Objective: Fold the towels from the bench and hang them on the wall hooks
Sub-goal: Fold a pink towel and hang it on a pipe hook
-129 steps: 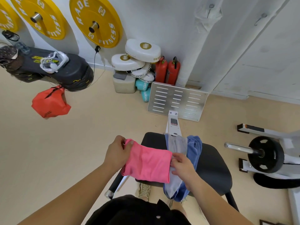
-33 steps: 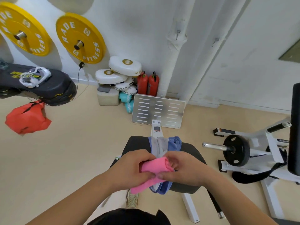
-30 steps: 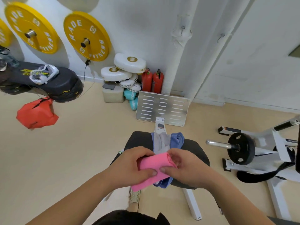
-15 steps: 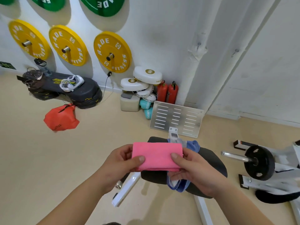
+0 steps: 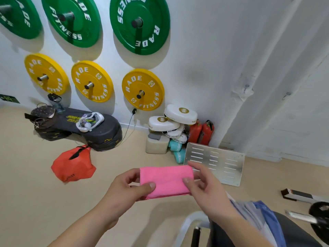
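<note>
Folded pink towel (image 5: 166, 180) at frame centre, left hand (image 5: 124, 191) and right hand (image 5: 204, 189) pinching its ends (fingers clamped), perhaps blue and grey towels (image 5: 258, 216) on bench (image 5: 292, 232) lower right.

Towel (image 5: 166, 180) btwn 2 hands, bench (image 5: 293, 230) right

Up at your eleven o'clock, three green weight plates (image 5: 140, 24) hang on the white wall (image 5: 204, 50). Three yellow weight plates (image 5: 143, 89) hang in a row just under them. At your ten o'clock, a black stack of mats (image 5: 99, 129) lies on the floor (image 5: 26, 184) by the wall, with an orange bag (image 5: 73, 164) just in front of it. At your twelve o'clock you see white round pads (image 5: 180, 114) piled up. Two red fire extinguishers (image 5: 202, 131) stand just beside them. A shiny metal plate with slots (image 5: 215, 164) leans near the extinguishers.
</note>
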Available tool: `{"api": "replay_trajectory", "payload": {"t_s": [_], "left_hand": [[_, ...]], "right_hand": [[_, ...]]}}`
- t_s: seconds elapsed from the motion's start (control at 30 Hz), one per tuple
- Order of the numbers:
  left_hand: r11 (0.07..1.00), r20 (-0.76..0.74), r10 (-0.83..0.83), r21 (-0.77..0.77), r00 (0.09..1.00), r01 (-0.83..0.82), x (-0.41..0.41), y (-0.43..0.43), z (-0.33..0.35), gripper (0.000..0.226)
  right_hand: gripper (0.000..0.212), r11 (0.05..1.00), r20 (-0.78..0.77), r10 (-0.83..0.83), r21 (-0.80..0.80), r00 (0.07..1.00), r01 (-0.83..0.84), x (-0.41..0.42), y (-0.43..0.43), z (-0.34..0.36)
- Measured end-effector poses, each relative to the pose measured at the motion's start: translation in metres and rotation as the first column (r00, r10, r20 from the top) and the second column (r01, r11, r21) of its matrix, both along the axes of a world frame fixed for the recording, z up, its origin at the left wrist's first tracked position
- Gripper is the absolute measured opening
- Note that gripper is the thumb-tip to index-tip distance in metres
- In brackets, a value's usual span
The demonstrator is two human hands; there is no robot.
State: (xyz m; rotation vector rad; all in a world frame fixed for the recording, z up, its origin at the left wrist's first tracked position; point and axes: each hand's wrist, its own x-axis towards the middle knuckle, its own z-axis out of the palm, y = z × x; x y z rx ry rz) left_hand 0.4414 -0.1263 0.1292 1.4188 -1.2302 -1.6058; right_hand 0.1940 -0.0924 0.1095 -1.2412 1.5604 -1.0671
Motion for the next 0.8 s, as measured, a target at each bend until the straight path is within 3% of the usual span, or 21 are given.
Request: {"api": "replay_trajectory", "payload": {"t_s": [0.27,0.43,0.57,0.8], "left_hand": [[0.968,0.107,-0.250,0.001,0.962,0.251,0.034,-0.112,0.038,0.037],[0.931,0.111,-0.355,-0.049,0.928,0.361,-0.018,-0.179,0.057,0.035],[0.914,0.107,-0.387,-0.085,0.916,0.396,-0.068,-0.235,0.062,0.029],[0.884,0.126,-0.426,-0.153,0.896,0.441,-0.158,-0.353,0.073,0.030]], "right_hand": [[0.039,0.977,0.037,-0.206,-0.052,0.978,0.208,0.037,-0.069,0.024],[0.032,0.957,-0.034,-0.289,-0.028,0.957,0.288,-0.006,-0.111,0.066],[0.022,0.933,0.041,-0.359,0.000,0.933,0.359,-0.054,-0.157,0.087],[0.025,0.917,0.053,-0.398,-0.013,0.916,0.399,-0.135,-0.257,0.104]]}}
